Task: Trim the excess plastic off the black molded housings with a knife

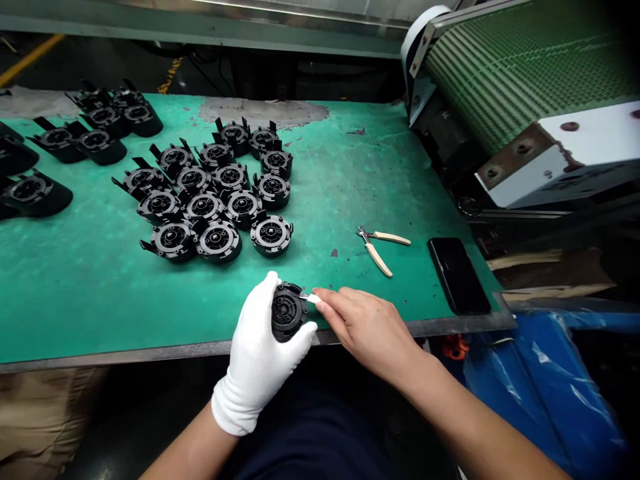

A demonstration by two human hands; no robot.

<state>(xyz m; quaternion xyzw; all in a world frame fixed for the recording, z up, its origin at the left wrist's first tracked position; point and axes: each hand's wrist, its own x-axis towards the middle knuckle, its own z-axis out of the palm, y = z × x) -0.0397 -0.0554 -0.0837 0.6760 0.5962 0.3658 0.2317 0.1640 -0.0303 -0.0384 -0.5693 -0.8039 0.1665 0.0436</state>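
My left hand, in a white glove, is closed around a round black plastic part at the table's front edge. Concentric rings and ribs show on the part's upper face. My bare right hand pinches a small knife with a white handle. Its thin blade tip touches the upper right rim of the part. Most of the handle is hidden in my fingers. Just beyond my hands, a similar black part rests on the green table, close to a group of several more.
Nippers with cream handles lie spread on the green mat, left of a black phone. More black parts stand at the far left. A green conveyor belt overhangs the back right. Blue plastic lies below right.
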